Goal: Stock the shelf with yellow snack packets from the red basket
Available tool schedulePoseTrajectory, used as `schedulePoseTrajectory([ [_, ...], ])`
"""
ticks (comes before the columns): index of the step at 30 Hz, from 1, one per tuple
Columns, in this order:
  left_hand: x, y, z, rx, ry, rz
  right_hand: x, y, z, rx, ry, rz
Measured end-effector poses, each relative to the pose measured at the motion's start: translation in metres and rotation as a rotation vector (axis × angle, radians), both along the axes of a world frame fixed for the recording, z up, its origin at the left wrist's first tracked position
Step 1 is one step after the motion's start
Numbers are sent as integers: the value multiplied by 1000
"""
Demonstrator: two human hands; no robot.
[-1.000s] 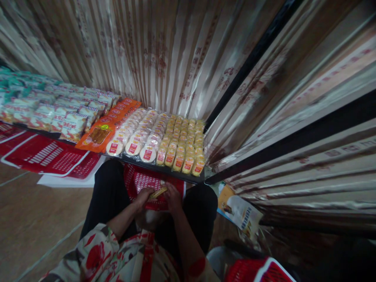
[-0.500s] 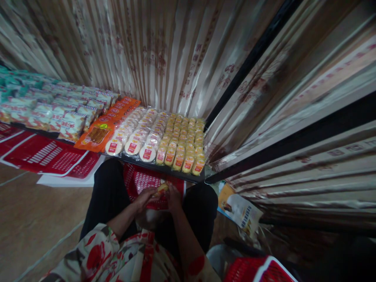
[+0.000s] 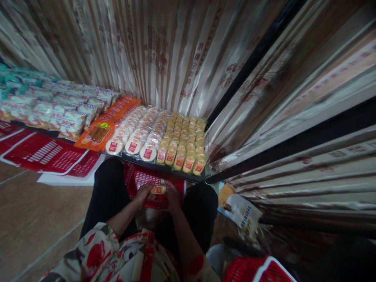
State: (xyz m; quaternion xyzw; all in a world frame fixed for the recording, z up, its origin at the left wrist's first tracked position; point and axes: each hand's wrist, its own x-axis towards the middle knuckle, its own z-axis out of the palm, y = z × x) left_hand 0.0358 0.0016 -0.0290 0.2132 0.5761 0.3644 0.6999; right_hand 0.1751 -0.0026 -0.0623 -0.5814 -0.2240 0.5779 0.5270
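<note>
Between my two hands is a small yellow wrapped cake (image 3: 158,190) with an orange-red label facing up. My left hand (image 3: 143,194) grips its left end, and my right hand (image 3: 172,194) has its right end. Both hands are low between my knees, over a red basket (image 3: 141,176) with holes in its side. Just beyond, rows of similar yellow packaged cakes (image 3: 179,158) stand at the right end of a dark shelf (image 3: 164,169). To their left are rows of round white packaged cakes (image 3: 147,152) with red labels.
An orange packet (image 3: 101,129) and many white snack bags (image 3: 70,124) fill the shelf further left. Red baskets (image 3: 47,152) stand below on the left. A pleated curtain (image 3: 164,51) hangs behind. A printed bag (image 3: 242,209) and another red basket (image 3: 249,270) are at lower right.
The yellow cake has turned from tilted to nearly level, its label now facing up. My left hand has shifted slightly to the left.
</note>
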Motion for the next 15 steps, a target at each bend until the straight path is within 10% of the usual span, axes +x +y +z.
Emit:
schedulePoseTrajectory([
  [15, -3, 4, -5, 66, -75, 97, -10, -3, 3, 30, -187, 212],
])
